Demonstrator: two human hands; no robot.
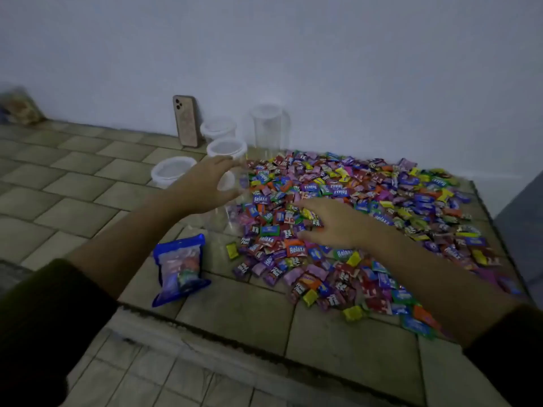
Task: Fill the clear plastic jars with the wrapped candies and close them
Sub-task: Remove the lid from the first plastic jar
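Gripping hand: our left hand (pixel 205 186) curves its fingers (pixel 223 160) and thumb round the mouth of the open jar (pixel 232 214). Blur hides how firm the hold is.
Open jar: it sits at the left edge of the candy heap, empty as far as we can tell. We judge we keep it there so each handful has a short trip.
Gathering hand: our right hand (pixel 332 224) lies palm down on the wrapped candies (pixel 382 207), fingers spread wide and holding nothing yet, likely to rake a handful towards the jar.
Heap: it covers the right part of the floor (pixel 88 201), up to the wall (pixel 293 54).
Spare jars: three lidded jars (pixel 173 170) and a tall jar (pixel 269 127) wait behind the heap, near the wall, out of the way.
Blue bag (pixel 180 268): it lies unopened, just left of the heap's near edge.
Phone (pixel 186 121): it leans against the wall.
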